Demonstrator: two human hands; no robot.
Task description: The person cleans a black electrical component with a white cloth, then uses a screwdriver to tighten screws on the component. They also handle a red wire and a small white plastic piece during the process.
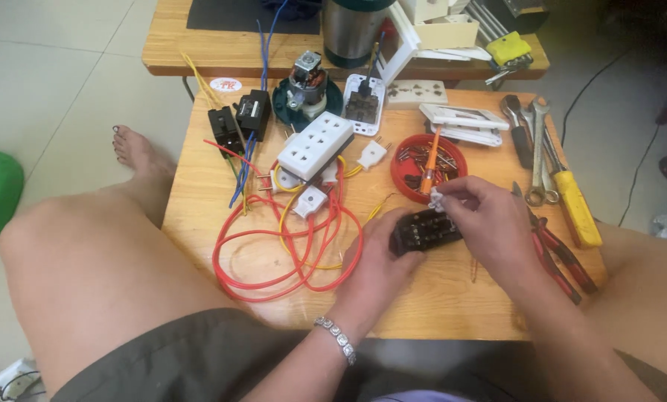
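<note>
Seated person working at a low wooden surface (452,298). The left hand (382,257) is closing around the near end of a black socket block (426,229), steadying it just above the surface; the right hand (490,223) is pinching a small white part (436,198) between fingertips directly over the block's far edge. Taking the block as landmark: just beyond it, a red round tray (415,175) of screws is lying with an orange-handled screwdriver (430,167) resting across it; to its left, loops of red and yellow wire (289,246) are sprawling toward a white multi-socket strip (315,145); to its right, red-handled pliers (560,257), a yellow-handled tool (575,208) and spanners (538,152) are lying side by side. Further beyond, two black switch modules (240,119) and a small motor on a green base (306,89) are standing. Judged risks: the white part is small and lightly pinched, so a slip could be dropping it among the wires or off the near edge; the wire loops lying close to the left wrist could be snagging the bracelet (337,339); the screw tray, sitting just beyond the right knuckles, could be getting tipped by a forward reach.
</note>
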